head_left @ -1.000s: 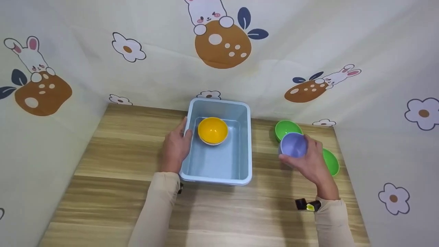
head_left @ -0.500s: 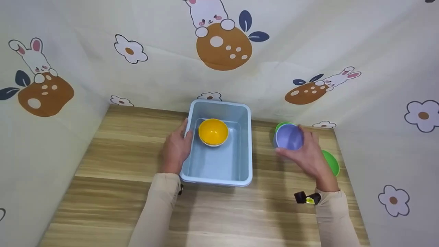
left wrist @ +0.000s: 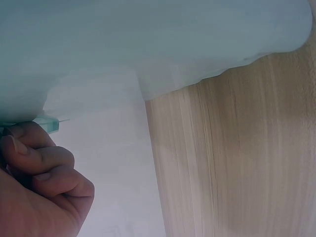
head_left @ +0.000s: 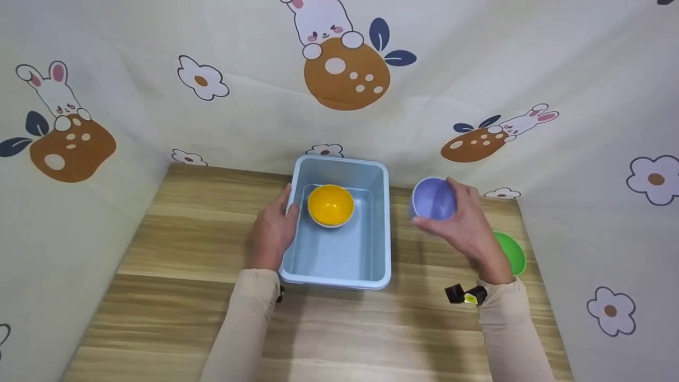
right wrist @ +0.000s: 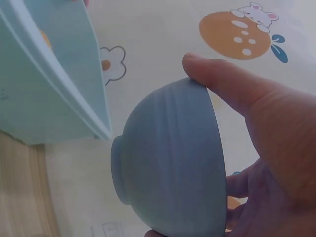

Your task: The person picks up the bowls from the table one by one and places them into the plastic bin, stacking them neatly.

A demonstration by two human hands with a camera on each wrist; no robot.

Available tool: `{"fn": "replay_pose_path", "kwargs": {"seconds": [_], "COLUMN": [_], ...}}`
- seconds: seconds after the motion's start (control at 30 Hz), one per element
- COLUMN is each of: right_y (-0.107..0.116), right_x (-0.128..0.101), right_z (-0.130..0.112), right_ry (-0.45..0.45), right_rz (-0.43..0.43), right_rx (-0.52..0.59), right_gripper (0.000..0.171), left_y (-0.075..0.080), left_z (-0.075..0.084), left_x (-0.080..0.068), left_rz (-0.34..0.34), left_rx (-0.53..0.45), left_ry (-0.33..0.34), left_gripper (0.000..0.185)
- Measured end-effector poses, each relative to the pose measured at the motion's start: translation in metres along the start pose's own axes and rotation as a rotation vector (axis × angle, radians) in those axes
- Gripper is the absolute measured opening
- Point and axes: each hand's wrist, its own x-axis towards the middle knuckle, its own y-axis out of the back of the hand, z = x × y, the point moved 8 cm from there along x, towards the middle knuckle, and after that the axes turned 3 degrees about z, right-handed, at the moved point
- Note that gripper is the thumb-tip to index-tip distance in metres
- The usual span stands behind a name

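Observation:
My right hand (head_left: pixel 464 225) grips a purple bowl (head_left: pixel 433 198) in the air just right of the light blue bin (head_left: pixel 382 233), tilted so its opening faces left. The right wrist view shows the bowl (right wrist: pixel 170 160) from outside, thumb over its rim, beside the bin's wall (right wrist: pixel 59 84). A yellow bowl (head_left: pixel 330 205) sits inside the bin toward its back. My left hand (head_left: pixel 273 228) holds the bin's left rim, fingers curled over the edge (left wrist: pixel 37 158).
A green bowl (head_left: pixel 510 252) lies on the wooden table (head_left: pixel 175 276) at the right, partly behind my right wrist. Patterned cloth walls (head_left: pixel 477 79) close in the back and both sides.
My right hand has lifted the purple bowl up and to the left, toward the bin, covering the second green bowl seen earlier. The left hand has stayed on the bin's rim.

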Motion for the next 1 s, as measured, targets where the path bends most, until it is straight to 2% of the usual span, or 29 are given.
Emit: {"fn": "replay_pose_path", "kwargs": {"seconds": [0.23, 0.4, 0.7, 1.0], "right_y": [-0.001, -0.007, -0.029, -0.049], "right_x": [0.008, 0.012, 0.023, 0.031], "right_z": [-0.023, -0.034, -0.049, -0.062], "right_ry": [0.047, 0.076, 0.052, 0.029], "right_rz": [0.010, -0.013, -0.075, -0.123], "right_rx": [0.007, 0.001, -0.016, 0.049], "right_gripper": [0.117, 0.114, 0.115, 0.117], "left_y": [0.002, 0.002, 0.001, 0.000], "left_z": [-0.001, -0.002, -0.002, -0.001], "left_x": [0.000, 0.001, 0.001, 0.000], "left_rz": [0.006, 0.009, -0.006, -0.001], "left_rx": [-0.032, -0.035, -0.031, -0.019], "left_ry": [-0.011, -0.025, -0.005, 0.009], "left_gripper": [0.056, 0.056, 0.057, 0.056]}}
